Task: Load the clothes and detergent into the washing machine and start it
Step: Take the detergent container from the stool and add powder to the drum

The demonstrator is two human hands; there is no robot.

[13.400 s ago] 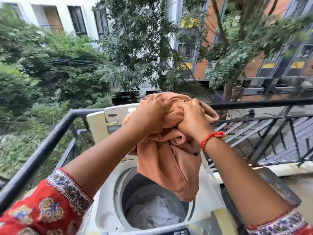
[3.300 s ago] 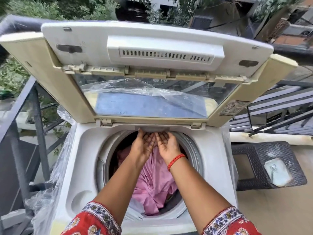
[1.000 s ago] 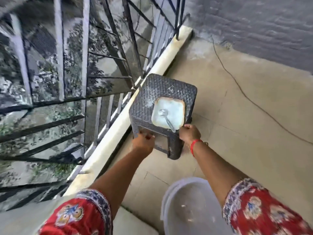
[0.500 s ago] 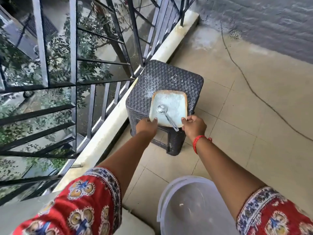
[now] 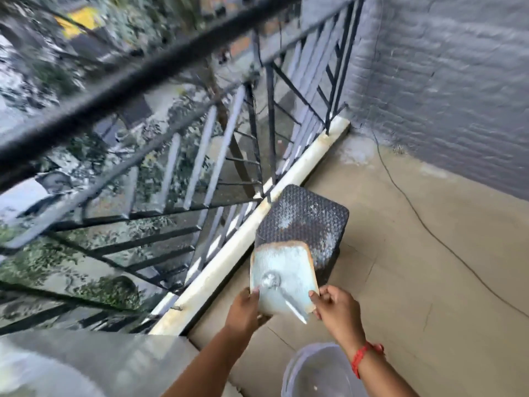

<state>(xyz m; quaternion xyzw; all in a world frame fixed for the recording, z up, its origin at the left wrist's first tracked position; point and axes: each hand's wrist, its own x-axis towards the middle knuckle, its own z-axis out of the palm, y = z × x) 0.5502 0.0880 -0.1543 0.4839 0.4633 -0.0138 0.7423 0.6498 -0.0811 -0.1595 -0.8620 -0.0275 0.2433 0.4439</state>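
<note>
White detergent tray [image 5: 282, 277], spoon [image 5: 279, 290] riding loose on it, is being pinched at both edges by the hands, left [image 5: 243, 312] and right [image 5: 337, 312]; tilting risks spilling.

I see a balcony floor [image 5: 415, 253] of beige tile filling the lower right of the frame, with a thin dark cable [image 5: 446, 245] trailing across it. A grey-painted brick wall [image 5: 446, 81] rises at upper right. A black metal railing [image 5: 177, 90] on a pale kerb [image 5: 237, 247] runs diagonally through the middle; beyond it, at left, blurred foliage in daylight.
</note>
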